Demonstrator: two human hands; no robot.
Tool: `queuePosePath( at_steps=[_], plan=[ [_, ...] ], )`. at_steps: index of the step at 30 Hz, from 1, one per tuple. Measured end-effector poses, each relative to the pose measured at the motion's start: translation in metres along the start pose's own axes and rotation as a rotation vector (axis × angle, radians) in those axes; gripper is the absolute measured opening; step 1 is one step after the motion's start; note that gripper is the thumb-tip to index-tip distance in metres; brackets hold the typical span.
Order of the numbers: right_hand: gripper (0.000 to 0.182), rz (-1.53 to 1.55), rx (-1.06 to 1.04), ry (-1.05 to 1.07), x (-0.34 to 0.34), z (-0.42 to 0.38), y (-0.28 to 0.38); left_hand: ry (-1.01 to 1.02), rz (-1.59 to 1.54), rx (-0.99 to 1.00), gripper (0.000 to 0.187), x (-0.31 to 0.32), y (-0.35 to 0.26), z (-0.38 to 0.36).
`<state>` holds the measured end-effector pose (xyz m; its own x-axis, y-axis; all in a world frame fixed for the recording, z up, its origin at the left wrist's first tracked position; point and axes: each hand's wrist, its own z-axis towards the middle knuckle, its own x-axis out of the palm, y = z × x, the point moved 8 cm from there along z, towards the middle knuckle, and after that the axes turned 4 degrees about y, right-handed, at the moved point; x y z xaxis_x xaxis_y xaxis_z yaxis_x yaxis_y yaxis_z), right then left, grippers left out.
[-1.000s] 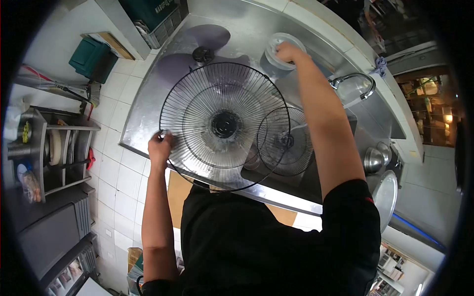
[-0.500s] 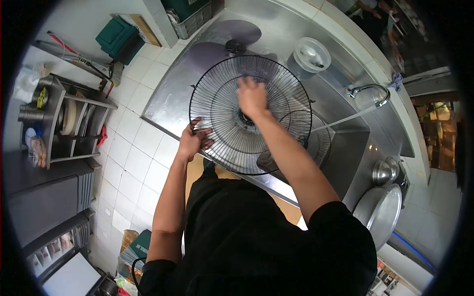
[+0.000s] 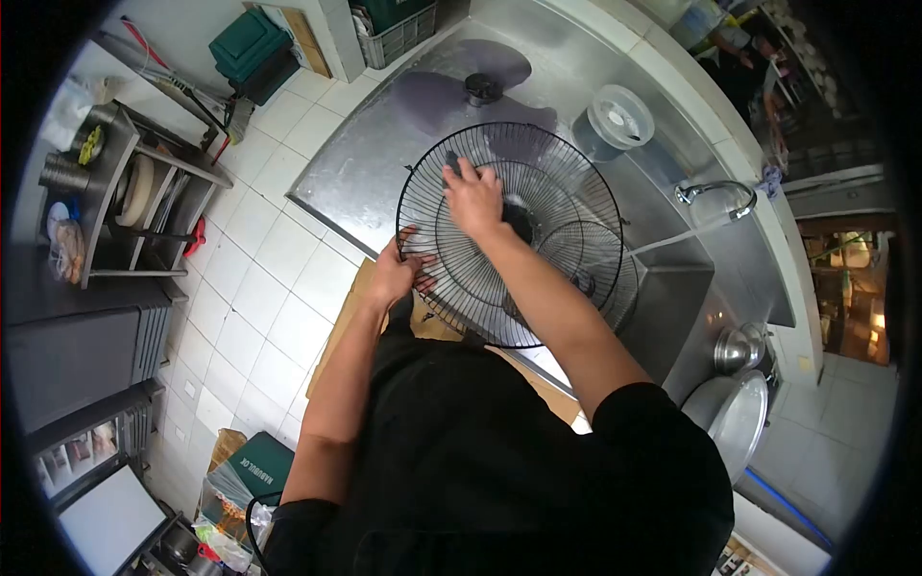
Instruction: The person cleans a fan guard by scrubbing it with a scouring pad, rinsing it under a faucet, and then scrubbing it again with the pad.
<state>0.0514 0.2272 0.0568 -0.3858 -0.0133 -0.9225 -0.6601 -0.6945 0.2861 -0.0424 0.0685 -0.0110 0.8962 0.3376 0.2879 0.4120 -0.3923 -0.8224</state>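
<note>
A round black wire fan guard [image 3: 576,173] is held over the steel sink counter. My left hand [image 3: 392,272] grips its left rim, fingers wrapped round the wires. My right hand [image 3: 473,197] presses a small dark thing, hard to make out, against the wires at the upper left of the guard's centre. Behind the guard, purple fan blades [image 3: 423,103] lie on the counter. Through the wires a second wire guard [image 3: 622,288] shows at the sink basin, where water runs from the faucet [image 3: 740,206].
A clear tub of water [image 3: 615,120] stands behind the guard on the counter. Metal bowls [image 3: 735,350] and a large basin [image 3: 740,422] are at the right. Steel shelves [image 3: 110,206] stand at the left, and a green bin [image 3: 248,48] at the upper left.
My right hand has moved left and slightly down across the guard's wires. The guard sits more tilted in my left hand, which keeps its grip; the whole view has shifted slightly.
</note>
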Motion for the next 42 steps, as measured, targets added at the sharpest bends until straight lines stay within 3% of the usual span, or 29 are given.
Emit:
queuePosePath(
  at_steps=[1,3,4,5,8,9,11,12,14,17,18,20,21,22,24,26,29,31,33,36,37,40,41,42],
  plan=[
    [0.041,0.002,-0.015,0.024,0.006,-0.013,0.013,0.017,0.003,-0.003,0.058,-0.001,0.002,0.002],
    [0.044,-0.072,-0.243,0.151,0.011,-0.068,0.044,0.027,-0.017,0.008,0.058,-0.002,0.003,0.007],
    [0.042,0.041,-0.275,0.219,0.011,-0.103,0.049,0.028,-0.036,0.004,0.059,-0.004,0.006,0.004],
    [0.04,0.055,-0.368,0.171,0.0,-0.126,0.054,0.072,0.061,-0.021,0.058,-0.005,0.005,0.002],
    [0.042,0.014,-0.528,0.194,-0.004,-0.107,0.041,0.072,0.031,0.062,0.057,0.003,0.001,-0.005],
    [0.041,-0.036,-0.489,0.108,-0.006,-0.083,0.034,0.077,0.033,0.059,0.057,0.003,0.002,-0.006],
    [0.037,-0.042,-0.147,0.003,-0.008,-0.031,0.011,0.074,0.02,-0.004,0.058,0.003,0.006,-0.001],
    [0.037,-0.046,-0.155,0.006,-0.005,-0.029,0.021,0.065,0.009,-0.03,0.059,0.003,0.008,-0.001],
    [0.037,0.034,0.041,0.132,0.005,-0.033,0.028,0.055,0.024,-0.044,0.061,0.005,0.005,-0.008],
    [0.042,0.095,-0.278,0.19,0.003,-0.118,0.059,0.011,0.135,0.064,0.064,-0.004,0.012,-0.002],
    [0.042,0.123,-0.309,0.248,-0.004,-0.146,0.058,0.01,0.132,0.073,0.064,-0.008,0.025,0.002],
    [0.043,0.141,-0.356,0.301,-0.01,-0.149,0.045,0.007,0.308,0.27,0.066,-0.009,0.027,0.007],
    [0.043,0.087,-0.486,0.27,-0.009,-0.138,0.042,0.013,0.164,0.125,0.067,-0.004,0.025,-0.001],
    [0.044,0.034,-0.608,0.238,-0.008,-0.127,0.041,0.015,0.166,0.124,0.067,-0.004,0.023,-0.003],
    [0.047,-0.188,-0.274,0.231,-0.002,-0.057,0.016,0.038,0.094,0.09,0.067,-0.001,0.02,0.001],
    [0.048,-0.135,0.124,-0.045,-0.012,-0.02,-0.02,0.018,0.05,0.069,0.067,0.002,0.019,0.0],
    [0.048,-0.183,0.023,0.1,0.014,-0.032,-0.001,0.016,0.089,0.083,0.066,-0.001,0.025,-0.002],
    [0.048,-0.218,-0.24,0.12,0.006,-0.097,0.041,-0.02,0.088,0.111,0.064,-0.003,0.024,0.001],
    [0.049,-0.097,-0.305,0.161,-0.005,-0.166,0.053,-0.032,0.119,0.137,0.063,-0.004,0.026,-0.004],
    [0.05,-0.093,-0.447,0.261,-0.016,-0.159,0.048,-0.005,0.213,0.145,0.063,-0.005,0.021,-0.002],
    [0.05,-0.133,-0.471,0.202,-0.008,-0.133,0.038,0.008,0.201,0.144,0.062,-0.005,0.021,-0.001],
    [0.048,-0.227,-0.035,0.1,-0.002,-0.037,-0.02,0.0,0.134,0.114,0.062,-0.001,0.023,0.002],
    [0.049,-0.218,0.085,-0.089,-0.003,-0.027,-0.034,-0.022,0.082,0.081,0.062,-0.001,0.025,0.003],
    [0.049,-0.218,0.085,-0.089,0.002,-0.027,-0.024,-0.022,0.082,0.081,0.062,-0.002,0.026,0.002]
  ],
)
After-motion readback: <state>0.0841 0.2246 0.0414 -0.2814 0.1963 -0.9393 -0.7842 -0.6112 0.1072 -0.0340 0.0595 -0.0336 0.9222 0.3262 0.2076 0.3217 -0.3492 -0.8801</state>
